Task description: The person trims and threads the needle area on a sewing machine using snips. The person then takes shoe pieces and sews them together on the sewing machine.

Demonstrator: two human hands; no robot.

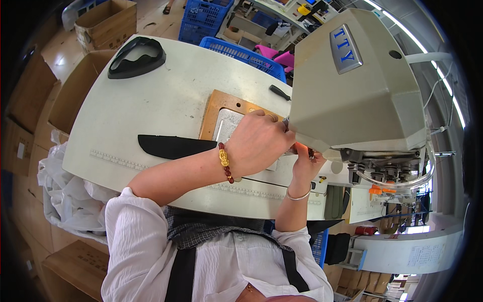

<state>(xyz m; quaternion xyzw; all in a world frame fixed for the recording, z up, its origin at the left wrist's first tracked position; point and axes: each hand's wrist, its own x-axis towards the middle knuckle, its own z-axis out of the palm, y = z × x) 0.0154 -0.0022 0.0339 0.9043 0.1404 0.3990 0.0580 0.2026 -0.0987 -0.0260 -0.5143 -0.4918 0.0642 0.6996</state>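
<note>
A beige sewing machine point(352, 105) stands over the right of the white table point(186, 75). Beside its needle area, my left hand point(259, 143) has its fingers curled, the tips partly hidden by the machine. Just to the right and nearer me, my right hand point(305, 166) is raised with thumb and fingers pinched together. Whatever lies between the fingers of either hand is too small or hidden to make out. Beneath my left hand lies an orange-brown board point(214, 113) with a metal plate point(227, 123) set in it. A flat black piece point(173, 146) extends left from my left wrist.
A black curved frame-like piece point(138, 59) sits at the table's far left. Near the machine lies a black-handled tool point(279, 92). Blue crates point(244, 55) stand beyond the table. Cardboard boxes point(83, 90) and a plastic-lined bin point(75, 189) flank its left side.
</note>
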